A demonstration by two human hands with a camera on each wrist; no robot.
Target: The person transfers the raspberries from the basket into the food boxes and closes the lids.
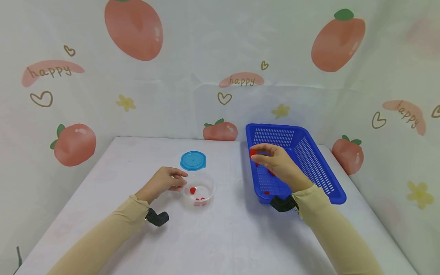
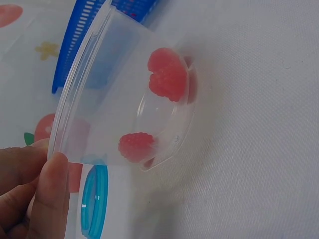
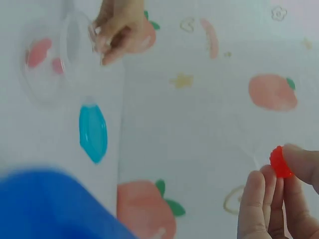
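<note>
Pale fabric (image 1: 192, 42) printed with red fruit, hearts and "happy" lettering is hanging across the top of the frame, behind a white worktop (image 1: 233, 233). Just left of the frame's centre, the left hand (image 1: 165, 180) is pinching the rim of a clear container (image 1: 206, 190) between thumb and fingers. Red raspberries (image 2: 135, 146) are lying on the container's bottom, and a blue lid (image 1: 193, 160) is resting just above it in the head view. Right of centre, the right hand (image 1: 280, 164) is pinching a single red berry (image 1: 253, 153) between thumb and fingertips, holding it over the left side of a blue basket (image 1: 314, 162). More red pieces (image 1: 266, 192) are lying inside that basket, partly hidden by the hand
</note>
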